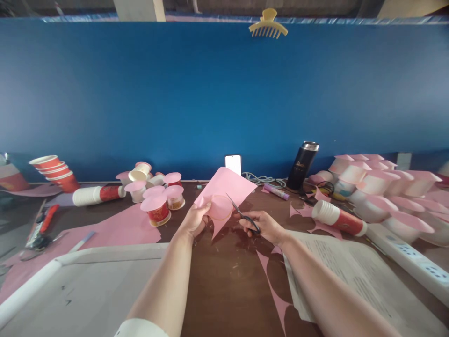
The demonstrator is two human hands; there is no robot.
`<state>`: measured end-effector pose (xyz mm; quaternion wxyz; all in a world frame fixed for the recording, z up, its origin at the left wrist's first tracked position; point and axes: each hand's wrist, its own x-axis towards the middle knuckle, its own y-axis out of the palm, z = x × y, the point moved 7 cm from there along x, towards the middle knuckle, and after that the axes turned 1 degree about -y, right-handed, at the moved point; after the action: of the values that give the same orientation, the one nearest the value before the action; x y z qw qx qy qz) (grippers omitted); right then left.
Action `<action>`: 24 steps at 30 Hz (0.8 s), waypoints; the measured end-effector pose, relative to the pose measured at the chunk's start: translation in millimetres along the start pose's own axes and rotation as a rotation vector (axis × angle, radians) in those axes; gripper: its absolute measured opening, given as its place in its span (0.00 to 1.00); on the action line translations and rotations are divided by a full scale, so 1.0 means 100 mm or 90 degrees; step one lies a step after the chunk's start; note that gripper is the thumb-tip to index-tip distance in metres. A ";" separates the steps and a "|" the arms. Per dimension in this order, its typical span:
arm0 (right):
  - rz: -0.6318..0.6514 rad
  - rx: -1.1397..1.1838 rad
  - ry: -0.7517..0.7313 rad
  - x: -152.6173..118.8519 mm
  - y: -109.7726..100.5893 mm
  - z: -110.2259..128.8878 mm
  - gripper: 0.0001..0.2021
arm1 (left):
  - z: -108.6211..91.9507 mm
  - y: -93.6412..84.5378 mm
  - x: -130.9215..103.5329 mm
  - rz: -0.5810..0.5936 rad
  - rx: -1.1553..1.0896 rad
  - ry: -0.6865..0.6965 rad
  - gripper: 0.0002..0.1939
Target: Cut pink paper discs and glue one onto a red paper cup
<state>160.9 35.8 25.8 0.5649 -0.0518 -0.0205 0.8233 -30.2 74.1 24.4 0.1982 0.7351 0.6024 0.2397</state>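
Note:
A sheet of pink paper (229, 182) with a circle drawn on it is pinched at its left side by my left hand (197, 217). Part of the sheet's lower edge is cut along the circle, and a pointed strip hangs below. My right hand (261, 225) grips dark-handled scissors (253, 224). Their blades point up and left, across the paper at the circle's right edge. How far apart the blades are is hard to make out.
Paper cups with pink paper discs (154, 201) stand to the left, and more capped cups (379, 178) are crowded at the right. A black bottle (303, 166), a phone (233, 164) and a cable (266, 180) are behind. Pink offcuts (277, 295) and a power strip (410, 257) lie right.

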 end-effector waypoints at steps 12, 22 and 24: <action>-0.016 0.010 -0.003 0.02 -0.01 -0.03 0.27 | 0.05 -0.01 0.00 -0.008 0.014 -0.022 0.26; -0.015 0.015 -0.016 0.01 0.01 -0.01 0.26 | 0.01 0.03 -0.02 -0.001 0.021 -0.013 0.27; -0.010 0.012 -0.014 0.01 0.01 -0.01 0.25 | 0.01 0.03 -0.02 -0.002 0.023 -0.020 0.27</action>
<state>159.9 36.4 25.1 0.5713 -0.0372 -0.0190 0.8197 -27.4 71.3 25.4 0.1946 0.7412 0.6045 0.2173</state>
